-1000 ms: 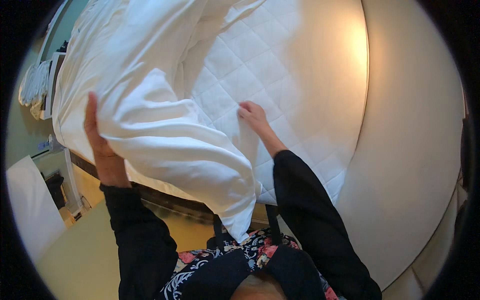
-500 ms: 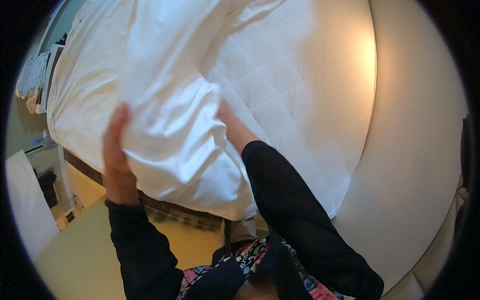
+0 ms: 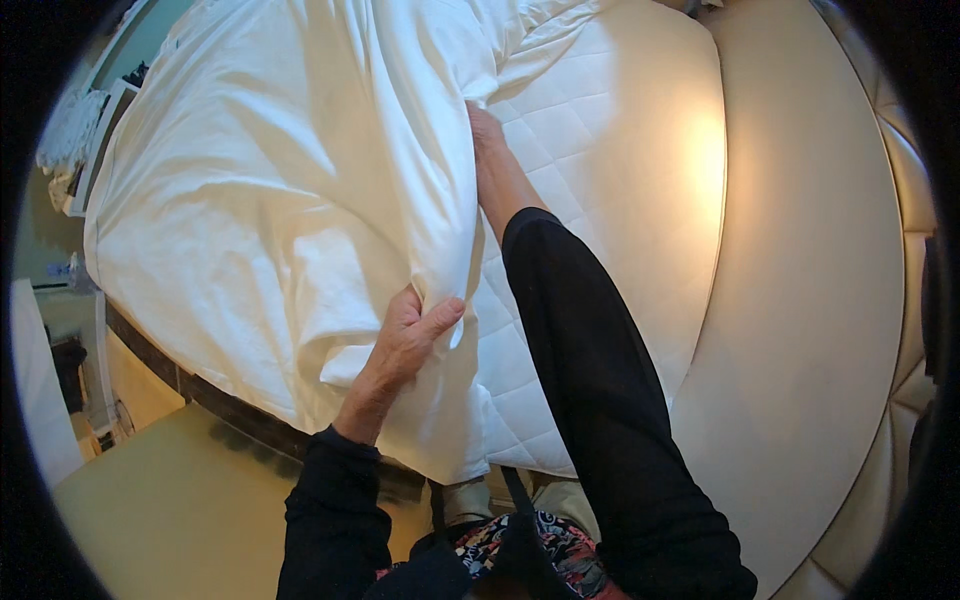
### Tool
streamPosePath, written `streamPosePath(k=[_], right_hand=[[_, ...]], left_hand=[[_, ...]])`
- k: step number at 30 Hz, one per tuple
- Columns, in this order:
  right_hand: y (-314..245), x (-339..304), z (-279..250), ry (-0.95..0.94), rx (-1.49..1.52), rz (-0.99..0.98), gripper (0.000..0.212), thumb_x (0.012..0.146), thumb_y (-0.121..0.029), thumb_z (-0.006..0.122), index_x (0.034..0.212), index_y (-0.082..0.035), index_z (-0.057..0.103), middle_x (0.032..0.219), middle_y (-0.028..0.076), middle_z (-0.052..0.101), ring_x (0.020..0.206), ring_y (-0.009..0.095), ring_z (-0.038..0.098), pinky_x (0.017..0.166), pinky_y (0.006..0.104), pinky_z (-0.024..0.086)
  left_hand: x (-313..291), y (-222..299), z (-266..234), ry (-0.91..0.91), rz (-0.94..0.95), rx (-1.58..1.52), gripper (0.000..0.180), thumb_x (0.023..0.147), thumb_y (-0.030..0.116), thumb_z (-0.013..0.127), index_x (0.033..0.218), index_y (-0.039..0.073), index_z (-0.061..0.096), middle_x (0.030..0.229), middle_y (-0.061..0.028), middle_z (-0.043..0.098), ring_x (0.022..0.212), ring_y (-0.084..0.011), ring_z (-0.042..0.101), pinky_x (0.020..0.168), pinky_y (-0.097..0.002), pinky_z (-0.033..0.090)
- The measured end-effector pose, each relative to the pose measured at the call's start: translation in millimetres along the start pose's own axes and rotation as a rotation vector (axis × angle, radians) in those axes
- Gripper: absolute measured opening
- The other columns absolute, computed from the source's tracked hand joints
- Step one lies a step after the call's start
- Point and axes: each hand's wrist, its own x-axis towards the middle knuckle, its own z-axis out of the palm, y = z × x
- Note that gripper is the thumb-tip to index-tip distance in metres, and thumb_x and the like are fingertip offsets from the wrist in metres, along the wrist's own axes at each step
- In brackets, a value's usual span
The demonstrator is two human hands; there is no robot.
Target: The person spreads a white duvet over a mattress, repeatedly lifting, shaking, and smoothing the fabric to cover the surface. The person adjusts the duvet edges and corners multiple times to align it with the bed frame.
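A wide white sheet [image 3: 270, 200] lies in loose folds over the left part of a quilted white mattress [image 3: 600, 150]. My left hand [image 3: 400, 340] is closed on a fold near the sheet's right edge, thumb on top and fingers tucked into the cloth. Farther off along that same edge, my right hand [image 3: 487, 135] grips the sheet, its fingers mostly hidden by the fabric. Between the two hands the edge runs as a long, soft fold. A corner of the sheet hangs at the near end of the mattress, close to my body.
A broad, curved cream surround [image 3: 800, 300] borders the mattress on the right, with a padded edge [image 3: 910, 210] beyond. A dark bed base [image 3: 250, 425] shows under the near left side. White cloths [image 3: 75, 130] and shelving [image 3: 95, 350] stand at the far left.
The lifted sheet has come down flatter onto the bed. My left hand has moved right, to the sheet's right edge; my right hand has moved farther away along that edge.
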Motion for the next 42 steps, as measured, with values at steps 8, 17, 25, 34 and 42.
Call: streamPosePath(k=[8,17,25,34,42], right_hand=[[-213.4,-125.3,63.1,0.274,-0.949,-0.514,0.019,0.063,-0.014,0.060,0.076,-0.001,0.056,0.069,0.004,0.053,0.058,0.013,0.048,0.053,0.0303,0.041],[-232.5,-203.0,-207.7,0.541,-2.065,-0.568,0.031,0.074,-0.032,0.046,0.079,-0.002,0.052,0.068,0.020,0.055,0.064,0.037,0.053,0.057,0.0446,0.041],[-158.6,-236.6,-245.6,0.552,-2.111,-0.080,0.025,0.071,-0.026,0.048,0.076,-0.002,0.054,0.080,0.017,0.055,0.074,0.033,0.053,0.065,0.0407,0.042],[-152.3,-165.7,-215.9,0.883,-1.364,0.037,0.056,0.059,-0.036,0.064,0.092,0.007,0.053,0.086,0.021,0.057,0.079,0.028,0.056,0.070,0.0343,0.044],[-371.7,-187.4,-131.4,0.758,-1.825,-0.838,0.029,0.063,-0.025,0.056,0.085,-0.005,0.058,0.072,0.016,0.058,0.069,0.030,0.056,0.061,0.0379,0.043]], left_hand=[[0.5,52.8,68.4,0.062,-0.168,-0.024,0.033,0.074,0.019,0.056,0.097,0.000,0.043,0.085,-0.0079,0.051,0.079,-0.0148,0.050,0.072,-0.0264,0.041],[13.3,-80.3,181.0,-0.518,-0.210,0.022,0.046,0.074,0.027,0.056,0.109,-0.001,0.042,0.097,-0.0094,0.050,0.086,-0.0172,0.047,0.078,-0.0280,0.039],[-45.2,-169.6,127.0,-0.434,0.027,0.803,0.035,0.069,0.024,0.057,0.091,-0.001,0.046,0.087,-0.0230,0.052,0.083,-0.0349,0.051,0.071,-0.0385,0.040],[-48.5,-157.1,163.6,-0.506,0.031,0.840,0.023,0.077,0.020,0.047,0.081,-0.003,0.047,0.066,-0.0219,0.052,0.065,-0.0364,0.052,0.060,-0.0422,0.041],[-9.1,-75.1,283.0,-0.777,0.024,0.382,0.023,0.084,0.020,0.036,0.083,0.001,0.049,0.069,-0.0112,0.051,0.065,-0.0219,0.049,0.060,-0.0335,0.040]])
